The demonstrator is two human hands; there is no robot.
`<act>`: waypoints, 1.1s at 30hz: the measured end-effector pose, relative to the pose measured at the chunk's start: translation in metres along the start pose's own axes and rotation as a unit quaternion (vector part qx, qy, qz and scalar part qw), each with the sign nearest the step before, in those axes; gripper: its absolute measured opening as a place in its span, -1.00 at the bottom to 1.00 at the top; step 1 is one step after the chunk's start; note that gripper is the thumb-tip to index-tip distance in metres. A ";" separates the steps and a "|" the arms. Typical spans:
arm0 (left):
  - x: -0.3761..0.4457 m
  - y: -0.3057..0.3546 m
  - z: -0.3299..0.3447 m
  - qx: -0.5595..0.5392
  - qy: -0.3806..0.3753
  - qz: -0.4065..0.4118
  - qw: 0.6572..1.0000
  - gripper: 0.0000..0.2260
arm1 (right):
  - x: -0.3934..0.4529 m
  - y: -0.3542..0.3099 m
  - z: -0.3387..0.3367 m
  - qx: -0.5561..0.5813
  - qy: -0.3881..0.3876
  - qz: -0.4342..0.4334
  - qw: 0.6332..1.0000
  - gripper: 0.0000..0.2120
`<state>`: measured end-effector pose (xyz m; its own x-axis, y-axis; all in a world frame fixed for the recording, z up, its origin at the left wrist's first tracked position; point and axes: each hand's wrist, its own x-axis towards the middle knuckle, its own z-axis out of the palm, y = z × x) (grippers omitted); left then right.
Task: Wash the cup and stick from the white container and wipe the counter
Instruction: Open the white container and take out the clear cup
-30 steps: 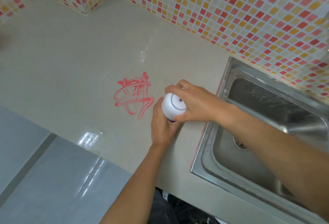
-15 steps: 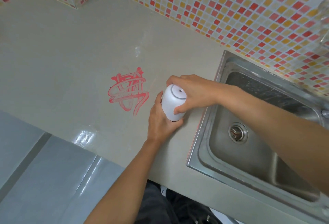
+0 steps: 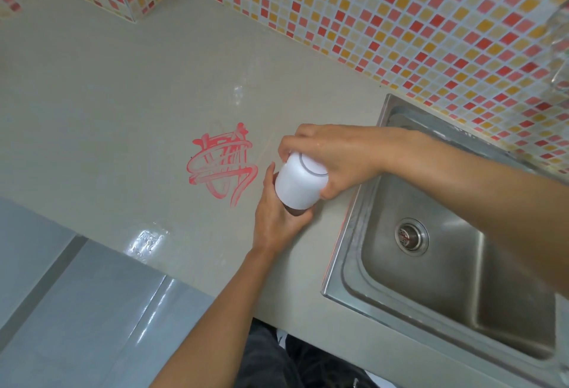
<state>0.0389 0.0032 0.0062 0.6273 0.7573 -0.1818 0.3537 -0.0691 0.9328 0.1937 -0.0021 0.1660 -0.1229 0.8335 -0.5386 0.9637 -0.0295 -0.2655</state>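
Both hands on the container (image 3: 298,186), just left of the sink (image 3: 354,227).

Head view: the container stands on the counter (image 3: 107,104), its long axis tilted, top leaning toward the sink; the right hand (image 3: 332,156) wraps its fingers over the white top from the far right; the left hand (image 3: 275,218) grips the dark base from the near side; a red smear (image 3: 221,166) lies just left; cup and stick are not visible, presumably inside.

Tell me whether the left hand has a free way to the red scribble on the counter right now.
Probably not yet: the left hand grips the base of the white cylindrical container. The path itself looks free, though; only bare beige countertop lies between it and the red scribbled smear just beside it.
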 end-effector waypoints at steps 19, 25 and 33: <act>-0.005 0.020 0.002 -0.052 0.107 0.008 0.993 -0.40 | -0.040 0.076 0.052 0.373 0.336 0.218 0.837 -0.17; 0.001 0.012 0.005 -0.034 0.097 0.028 0.994 -0.33 | 0.001 0.059 0.122 0.448 0.398 0.208 0.773 -0.17; 0.000 0.003 0.009 -0.019 0.085 0.030 0.996 -0.29 | 0.019 0.052 0.148 0.457 0.428 0.231 0.745 -0.16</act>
<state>0.0461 -0.0028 0.0059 0.5187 0.8518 -0.0730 0.2898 -0.0948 0.9524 0.2066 -0.0691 0.0235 0.7445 0.6532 -0.1381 0.2447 -0.4594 -0.8538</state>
